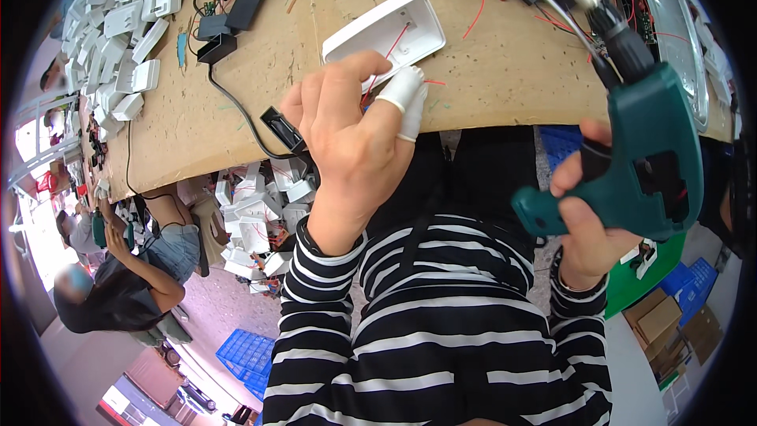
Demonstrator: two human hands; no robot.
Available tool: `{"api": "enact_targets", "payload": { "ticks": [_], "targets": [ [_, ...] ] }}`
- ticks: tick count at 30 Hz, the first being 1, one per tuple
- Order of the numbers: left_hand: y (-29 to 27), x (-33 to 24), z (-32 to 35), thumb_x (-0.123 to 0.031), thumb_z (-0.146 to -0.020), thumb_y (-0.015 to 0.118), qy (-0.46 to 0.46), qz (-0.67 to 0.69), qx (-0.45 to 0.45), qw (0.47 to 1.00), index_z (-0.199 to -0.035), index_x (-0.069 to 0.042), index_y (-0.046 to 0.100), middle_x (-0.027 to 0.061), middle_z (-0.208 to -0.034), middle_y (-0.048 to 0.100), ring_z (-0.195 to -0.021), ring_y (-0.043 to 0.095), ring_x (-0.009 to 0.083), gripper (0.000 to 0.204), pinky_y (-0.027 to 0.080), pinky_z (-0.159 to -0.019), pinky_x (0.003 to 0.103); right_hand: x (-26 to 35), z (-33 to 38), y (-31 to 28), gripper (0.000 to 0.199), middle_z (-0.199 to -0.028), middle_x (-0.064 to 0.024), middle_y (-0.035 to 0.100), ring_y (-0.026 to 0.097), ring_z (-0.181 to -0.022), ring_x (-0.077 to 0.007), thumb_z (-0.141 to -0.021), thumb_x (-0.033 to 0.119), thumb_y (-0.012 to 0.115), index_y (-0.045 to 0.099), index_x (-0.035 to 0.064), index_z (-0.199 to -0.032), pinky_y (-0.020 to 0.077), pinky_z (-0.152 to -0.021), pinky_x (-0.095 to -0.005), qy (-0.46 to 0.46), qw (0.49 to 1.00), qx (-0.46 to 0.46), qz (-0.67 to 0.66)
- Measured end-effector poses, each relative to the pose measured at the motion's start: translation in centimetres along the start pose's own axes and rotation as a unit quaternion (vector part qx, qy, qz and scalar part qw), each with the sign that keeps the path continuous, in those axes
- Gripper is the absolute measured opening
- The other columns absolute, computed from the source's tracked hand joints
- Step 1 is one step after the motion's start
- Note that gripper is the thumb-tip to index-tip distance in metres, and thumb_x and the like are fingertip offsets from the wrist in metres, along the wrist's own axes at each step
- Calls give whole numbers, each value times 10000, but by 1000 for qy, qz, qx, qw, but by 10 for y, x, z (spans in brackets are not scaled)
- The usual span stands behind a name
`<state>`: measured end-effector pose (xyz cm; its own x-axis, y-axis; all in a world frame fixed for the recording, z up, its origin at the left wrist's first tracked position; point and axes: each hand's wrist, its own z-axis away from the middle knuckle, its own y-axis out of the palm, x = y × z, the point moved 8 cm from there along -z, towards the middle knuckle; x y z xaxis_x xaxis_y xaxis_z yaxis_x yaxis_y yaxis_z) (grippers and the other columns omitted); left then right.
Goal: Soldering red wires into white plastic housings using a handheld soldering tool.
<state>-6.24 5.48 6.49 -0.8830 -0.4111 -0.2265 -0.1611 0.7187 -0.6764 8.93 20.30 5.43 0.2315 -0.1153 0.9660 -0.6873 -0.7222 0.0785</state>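
My left hand [351, 130] is bent over the near side of a white plastic housing [426, 24] on the bench, with white covers on two of its digits. The fingers are curled; a thin red wire [397, 39] runs from the housing down between them. What they grip is hidden under the hand. Beside it lies a small open black box [282, 131] at the bench edge, with a black cable. My right hand [587, 221] grips a green pistol-shaped soldering gun [643, 142], its black nose and metal tubes pointing up over the bench.
White housings [126, 24] are heaped at the far left, and more [256, 217] lie below the bench edge. Black boxes [244, 9] and circuit boards with red wires lie along the back. A clear plastic tray [670, 31] is at right. Another person [150, 268] works at left.
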Motion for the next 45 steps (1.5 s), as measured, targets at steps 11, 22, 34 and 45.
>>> {"api": "enact_targets", "payload": {
  "ticks": [11,22,34,45],
  "targets": [
    [-3,9,1,-108,-625,704,-19,110,20,994,-772,-92,647,-13,-749,563,-659,492,164,158,267,-648,318,-4,-17,80,525,-1157,-168,505,599,-844,-177,-716,-118,584,402,-44,-1203,499,-744,-278,-122,981,72,135],
    [-9,9,-2,-90,-584,683,2,153,3,988,-747,-93,628,-12,-723,556,-632,494,174,172,272,-647,326,-10,-10,87,484,-1136,-177,498,564,-930,-243,-748,26,641,426,-69,-1171,454,-773,-288,-194,928,58,313],
    [-10,17,3,-73,-612,693,9,205,3,979,-803,-91,635,-5,-737,568,-651,501,176,200,286,-651,316,8,-22,98,340,-992,-104,587,574,-705,-121,-730,-82,597,517,-60,-1060,451,-639,-219,-211,940,90,251],
    [-4,22,6,-48,-645,704,-36,300,7,953,-831,-89,629,2,-747,577,-662,508,156,205,292,-653,305,-12,-34,80,533,-1055,-211,545,572,-692,-154,-682,-90,608,410,-60,-1175,469,-588,-244,-125,991,45,-14]
  ]
}}
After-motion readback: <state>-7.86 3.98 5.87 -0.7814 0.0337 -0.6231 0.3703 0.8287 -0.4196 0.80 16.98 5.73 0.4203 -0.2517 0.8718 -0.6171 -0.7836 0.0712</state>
